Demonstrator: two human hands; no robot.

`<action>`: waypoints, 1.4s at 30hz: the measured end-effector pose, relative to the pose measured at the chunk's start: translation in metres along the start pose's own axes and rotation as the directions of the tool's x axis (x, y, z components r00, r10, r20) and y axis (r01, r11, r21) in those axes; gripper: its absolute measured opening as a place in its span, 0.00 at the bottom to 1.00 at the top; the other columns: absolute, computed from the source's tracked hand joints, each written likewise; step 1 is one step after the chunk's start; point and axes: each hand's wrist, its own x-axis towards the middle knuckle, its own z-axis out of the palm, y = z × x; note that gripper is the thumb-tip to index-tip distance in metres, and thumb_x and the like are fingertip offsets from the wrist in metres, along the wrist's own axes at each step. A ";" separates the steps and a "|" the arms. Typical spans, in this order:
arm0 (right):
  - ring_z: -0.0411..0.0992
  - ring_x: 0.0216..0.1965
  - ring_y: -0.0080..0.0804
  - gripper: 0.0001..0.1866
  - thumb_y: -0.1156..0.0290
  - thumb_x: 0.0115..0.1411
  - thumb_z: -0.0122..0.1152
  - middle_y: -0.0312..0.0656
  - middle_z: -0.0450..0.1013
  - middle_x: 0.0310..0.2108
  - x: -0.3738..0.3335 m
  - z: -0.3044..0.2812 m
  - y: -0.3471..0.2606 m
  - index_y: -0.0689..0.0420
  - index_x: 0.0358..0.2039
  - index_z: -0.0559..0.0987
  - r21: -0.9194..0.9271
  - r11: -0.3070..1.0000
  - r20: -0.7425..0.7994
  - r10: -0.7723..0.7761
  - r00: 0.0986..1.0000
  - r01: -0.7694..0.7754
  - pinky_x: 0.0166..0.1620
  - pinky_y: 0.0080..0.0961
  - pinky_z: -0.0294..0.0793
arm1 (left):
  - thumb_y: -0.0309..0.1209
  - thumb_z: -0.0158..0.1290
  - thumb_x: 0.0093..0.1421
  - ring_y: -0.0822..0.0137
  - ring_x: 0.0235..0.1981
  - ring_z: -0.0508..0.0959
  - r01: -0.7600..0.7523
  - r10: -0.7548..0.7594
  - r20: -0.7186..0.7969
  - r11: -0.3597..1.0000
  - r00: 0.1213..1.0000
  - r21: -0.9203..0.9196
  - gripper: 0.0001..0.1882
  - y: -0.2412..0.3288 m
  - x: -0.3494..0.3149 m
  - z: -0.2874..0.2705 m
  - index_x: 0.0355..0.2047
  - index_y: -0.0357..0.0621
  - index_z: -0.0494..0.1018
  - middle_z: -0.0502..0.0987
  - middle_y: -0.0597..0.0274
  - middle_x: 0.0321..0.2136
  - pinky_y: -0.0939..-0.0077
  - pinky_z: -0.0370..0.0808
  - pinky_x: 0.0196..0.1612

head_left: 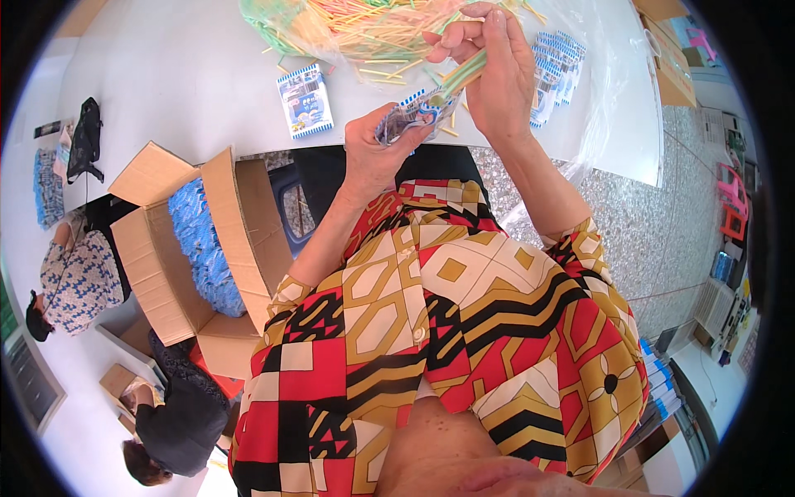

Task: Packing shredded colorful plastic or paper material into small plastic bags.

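Observation:
My left hand (369, 154) grips a small blue-and-white printed packet (407, 116), tilted above the table's near edge. My right hand (507, 81) pinches a bundle of thin green sticks (464, 74), which look like straws or candy sticks. Their lower ends are at the packet's upper end; whether they reach inside, I cannot tell. Beyond both hands lies a heap of orange, yellow and green sticks (373, 23), spilling from a clear plastic bag (258, 23). A similar packet (305, 101) lies flat left of my hands. Several more packets (561, 65) overlap to the right.
The white table (207, 83) spans the far side. An open cardboard box (149, 273) at left holds many blue packets (201, 248). Clear plastic film (600, 108) hangs over the table's right part. Two other people (83, 277) are at the left; a black bag (85, 141) lies near them.

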 end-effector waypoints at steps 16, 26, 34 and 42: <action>0.76 0.31 0.35 0.17 0.64 0.69 0.28 0.49 0.75 0.28 -0.015 -0.012 0.002 0.63 0.40 0.65 -0.417 0.856 0.381 -0.140 0.914 0.305 0.45 0.29 0.74 | 0.27 0.59 0.53 0.82 0.25 0.71 0.023 -0.024 -0.051 0.999 0.998 -0.025 0.10 -0.008 0.005 0.001 0.35 0.35 0.76 0.77 0.69 0.26 0.86 0.69 0.29; 0.76 0.32 0.37 0.16 0.66 0.69 0.28 0.48 0.75 0.25 -0.014 -0.015 0.001 0.63 0.40 0.65 -0.294 0.810 0.511 -0.315 0.800 0.507 0.49 0.35 0.71 | 0.25 0.59 0.52 0.81 0.28 0.73 0.020 -0.038 -0.062 0.964 0.997 -0.266 0.09 -0.008 0.005 0.007 0.35 0.36 0.76 0.78 0.67 0.29 0.85 0.72 0.33; 0.73 0.41 0.26 0.18 0.65 0.68 0.35 0.43 0.76 0.32 -0.007 -0.006 -0.006 0.62 0.43 0.72 -0.561 0.800 0.533 0.153 0.832 0.212 0.50 0.26 0.67 | 0.24 0.57 0.53 0.81 0.27 0.73 0.031 -0.033 -0.019 0.998 0.999 -0.061 0.09 -0.005 0.007 -0.001 0.35 0.35 0.76 0.77 0.68 0.27 0.86 0.71 0.32; 0.68 0.44 0.24 0.19 0.60 0.65 0.41 0.40 0.71 0.43 0.008 -0.037 -0.015 0.58 0.48 0.72 -0.638 0.733 0.461 0.118 0.879 0.236 0.49 0.23 0.65 | 0.24 0.58 0.53 0.81 0.27 0.73 -0.089 0.080 -0.115 0.993 0.990 -0.081 0.09 -0.002 0.012 -0.009 0.35 0.35 0.77 0.78 0.68 0.27 0.85 0.71 0.32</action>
